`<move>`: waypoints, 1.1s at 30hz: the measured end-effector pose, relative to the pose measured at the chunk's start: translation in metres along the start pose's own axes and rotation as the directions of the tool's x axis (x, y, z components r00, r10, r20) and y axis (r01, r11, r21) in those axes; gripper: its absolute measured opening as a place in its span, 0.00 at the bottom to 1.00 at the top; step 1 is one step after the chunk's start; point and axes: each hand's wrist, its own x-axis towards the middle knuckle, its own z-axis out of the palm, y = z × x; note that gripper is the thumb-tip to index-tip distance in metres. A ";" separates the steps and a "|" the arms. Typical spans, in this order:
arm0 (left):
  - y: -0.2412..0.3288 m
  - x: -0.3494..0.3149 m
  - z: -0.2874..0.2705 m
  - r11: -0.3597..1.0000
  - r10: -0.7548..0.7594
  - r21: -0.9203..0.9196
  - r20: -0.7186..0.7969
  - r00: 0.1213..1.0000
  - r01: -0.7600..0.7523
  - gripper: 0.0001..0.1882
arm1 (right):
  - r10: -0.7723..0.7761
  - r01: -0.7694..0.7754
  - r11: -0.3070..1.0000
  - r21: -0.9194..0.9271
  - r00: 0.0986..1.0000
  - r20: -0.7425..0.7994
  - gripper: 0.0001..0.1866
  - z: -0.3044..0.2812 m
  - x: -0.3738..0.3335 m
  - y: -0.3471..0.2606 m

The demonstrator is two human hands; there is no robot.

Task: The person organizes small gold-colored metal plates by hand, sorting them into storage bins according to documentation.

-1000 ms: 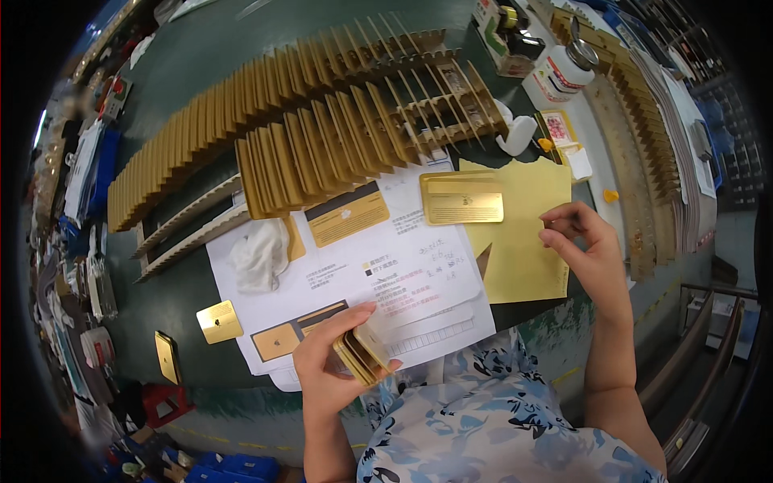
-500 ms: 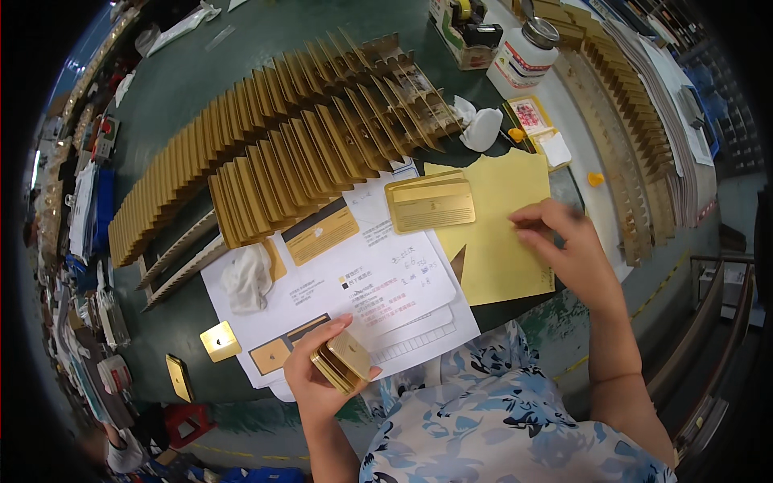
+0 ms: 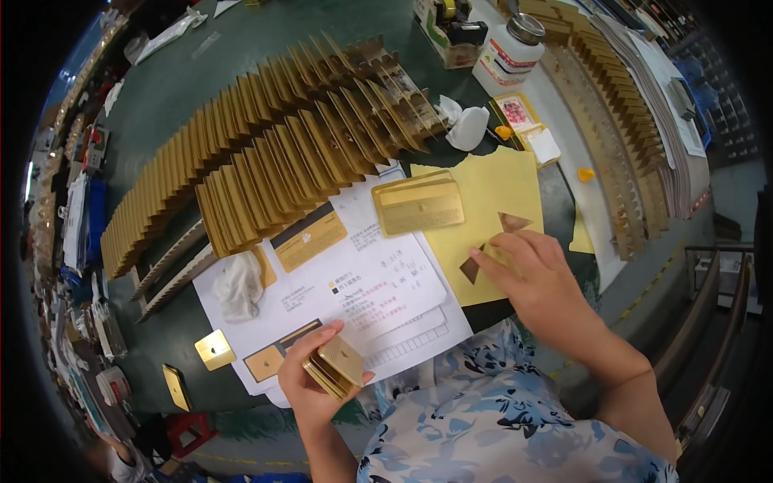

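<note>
My left hand [image 3: 310, 377] is closed around a small stack of gold cards [image 3: 338, 364], held slightly fanned above the papers' lower edge. My right hand [image 3: 539, 282] reaches over a yellow sheet [image 3: 443, 241], fingers a little apart. Its lowest fingertip meets a brown triangular patch [image 3: 472, 267]; another brown triangle [image 3: 514, 221] shows just beyond the fingers. Whether these are loose pieces or cut-outs, I cannot tell. Several gold cards lie in a slightly spread pile [image 3: 419, 205] across the sheet's left edge. A gold card with a dark stripe [image 3: 310, 241] rests on the printed papers [image 3: 374, 282].
Two long rows of upright gold cards [image 3: 274, 169] stand in slotted racks. A white cloth [image 3: 238, 288], a gold card [image 3: 215, 349] and a gold phone-like object [image 3: 175, 386] are at left. A white bottle [image 3: 507, 60] and a yellow-edged box [image 3: 515, 113] stand beyond the sheet.
My right hand has moved left and down over the yellow sheet, its fingers reaching toward the brown triangle. A second brown triangle now shows. My left hand still holds its cards.
</note>
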 end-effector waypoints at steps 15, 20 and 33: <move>-0.002 -0.001 -0.001 1.000 -0.017 -0.017 -0.008 1.000 0.017 0.39 | 0.013 -0.060 0.920 0.387 0.992 0.123 0.10 -0.008 0.026 0.018; -0.001 -0.001 -0.001 1.000 -0.017 0.015 0.008 1.000 0.017 0.39 | -0.065 0.029 0.865 0.501 0.996 0.055 0.08 0.000 0.011 0.003; 0.009 0.007 0.000 0.999 -0.034 0.015 0.036 0.999 0.033 0.35 | -0.212 -0.087 0.329 0.940 0.963 0.163 0.22 0.009 0.052 -0.045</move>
